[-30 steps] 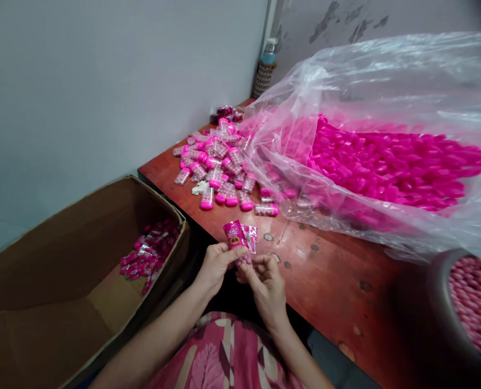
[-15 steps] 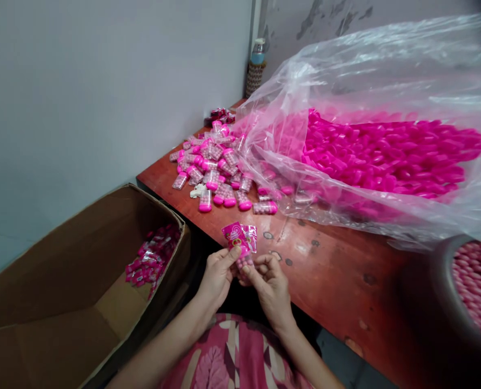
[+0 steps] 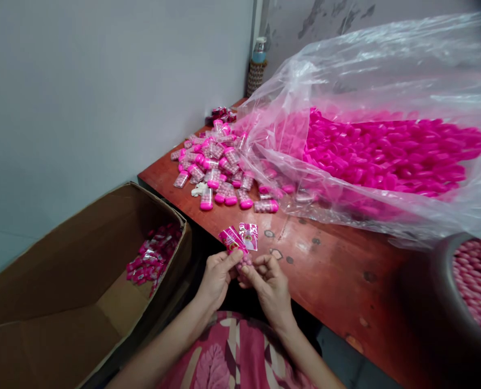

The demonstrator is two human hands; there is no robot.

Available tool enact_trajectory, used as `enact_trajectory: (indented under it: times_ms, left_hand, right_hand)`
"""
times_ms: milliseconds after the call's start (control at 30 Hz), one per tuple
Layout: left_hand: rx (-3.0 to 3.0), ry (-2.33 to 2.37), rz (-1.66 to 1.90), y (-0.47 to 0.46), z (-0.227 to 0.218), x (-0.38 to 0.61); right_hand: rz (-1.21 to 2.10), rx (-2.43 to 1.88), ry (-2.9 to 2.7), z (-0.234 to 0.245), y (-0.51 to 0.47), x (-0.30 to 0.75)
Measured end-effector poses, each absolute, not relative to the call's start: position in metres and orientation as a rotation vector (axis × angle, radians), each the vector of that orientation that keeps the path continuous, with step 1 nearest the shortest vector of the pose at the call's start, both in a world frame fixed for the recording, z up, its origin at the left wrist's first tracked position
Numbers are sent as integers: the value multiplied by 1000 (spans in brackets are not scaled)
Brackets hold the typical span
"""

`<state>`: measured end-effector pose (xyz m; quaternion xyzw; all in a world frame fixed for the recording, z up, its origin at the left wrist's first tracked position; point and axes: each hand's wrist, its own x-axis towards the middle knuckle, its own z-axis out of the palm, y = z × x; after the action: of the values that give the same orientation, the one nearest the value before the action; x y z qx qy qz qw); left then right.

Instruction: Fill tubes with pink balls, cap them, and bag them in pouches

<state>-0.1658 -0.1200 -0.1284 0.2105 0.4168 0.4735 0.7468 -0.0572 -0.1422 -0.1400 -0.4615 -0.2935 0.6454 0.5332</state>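
Beyond the hands (image 3: pixel 219 274): pink-capped bottles (image 3: pixel 214 177); clear bag (image 3: pixel 291 138)

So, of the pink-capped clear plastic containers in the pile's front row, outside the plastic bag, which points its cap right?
The rightmost clear plastic container with a pink cap: it lies crosswise, while the others' caps point toward the camera.

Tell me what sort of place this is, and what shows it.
Probably a small workroom where sweets are packed: a pile of small bottles with pink beads inside lies on the table, near a plastic bag of pink caps and a cardboard box holding pink packets.
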Motion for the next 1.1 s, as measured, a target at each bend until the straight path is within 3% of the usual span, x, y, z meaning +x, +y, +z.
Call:
enact_trajectory:
  times_ms: [300, 1100]
  left_hand:
    - [480, 947, 1007, -129, -131, -167]
    - [330, 873, 1120, -135, -138, -170]
  right_hand:
    - [1664, -1017, -629, -143, -141, -56]
    - [1517, -1237, -966, -146, -152, -61]
